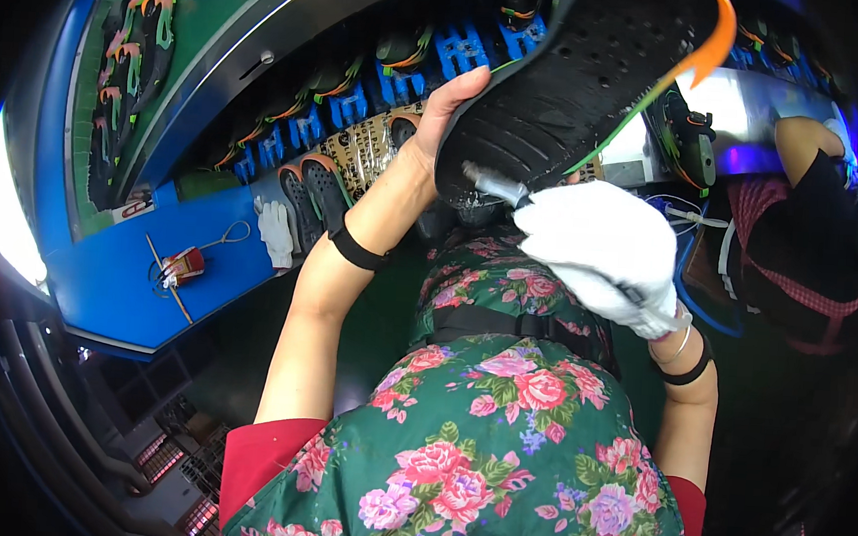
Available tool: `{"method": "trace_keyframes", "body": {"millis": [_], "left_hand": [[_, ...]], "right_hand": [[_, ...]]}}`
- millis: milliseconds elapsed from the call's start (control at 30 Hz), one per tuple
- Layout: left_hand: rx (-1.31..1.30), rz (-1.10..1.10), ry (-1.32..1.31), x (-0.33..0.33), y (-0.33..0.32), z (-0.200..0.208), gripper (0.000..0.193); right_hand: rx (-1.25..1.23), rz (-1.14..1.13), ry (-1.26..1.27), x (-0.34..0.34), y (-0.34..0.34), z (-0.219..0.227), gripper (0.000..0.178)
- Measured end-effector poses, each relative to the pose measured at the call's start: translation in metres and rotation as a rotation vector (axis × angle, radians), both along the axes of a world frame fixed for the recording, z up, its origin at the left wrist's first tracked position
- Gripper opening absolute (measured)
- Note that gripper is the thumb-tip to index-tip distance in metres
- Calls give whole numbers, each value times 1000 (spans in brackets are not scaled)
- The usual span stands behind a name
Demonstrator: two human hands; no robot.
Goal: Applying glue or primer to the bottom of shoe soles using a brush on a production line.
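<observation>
Close up at the top, a black shoe sole with grooves, small holes and green and orange edging is held tilted. My bare left hand grips it along its left edge, fingers hidden behind. My right hand, in a white glove, is closed round a small brush, most of its handle hidden in the glove. The brush's bristles touch the sole's near end, where the surface looks wet.
A blue table at left bears a white glove, a small red container and a thin stick. Black-and-orange soles stand beside a cardboard box. Shoes on blue holders line the machine. Another person works at right.
</observation>
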State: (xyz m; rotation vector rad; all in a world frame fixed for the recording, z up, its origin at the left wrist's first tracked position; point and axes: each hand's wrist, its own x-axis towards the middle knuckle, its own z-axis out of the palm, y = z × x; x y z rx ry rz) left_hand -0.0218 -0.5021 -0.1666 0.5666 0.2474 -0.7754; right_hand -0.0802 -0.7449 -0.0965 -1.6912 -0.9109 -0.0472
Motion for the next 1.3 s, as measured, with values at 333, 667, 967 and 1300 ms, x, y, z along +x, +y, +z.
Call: {"method": "trace_keyframes", "body": {"millis": [333, 667, 967, 1300], "left_hand": [[-26, 19, 118, 12, 1, 8, 56], [-274, 184, 313, -37, -22, 6, 86], [-375, 146, 256, -60, -21, -4, 75], [-334, 138, -238, -42, 18, 59, 115]], "right_hand": [[145, -84, 121, -4, 12, -5, 13], [85, -210, 210, 24, -18, -8, 18], [-444, -272, -379, 26, -9, 3, 29], [850, -243, 729, -17, -38, -12, 14]]}}
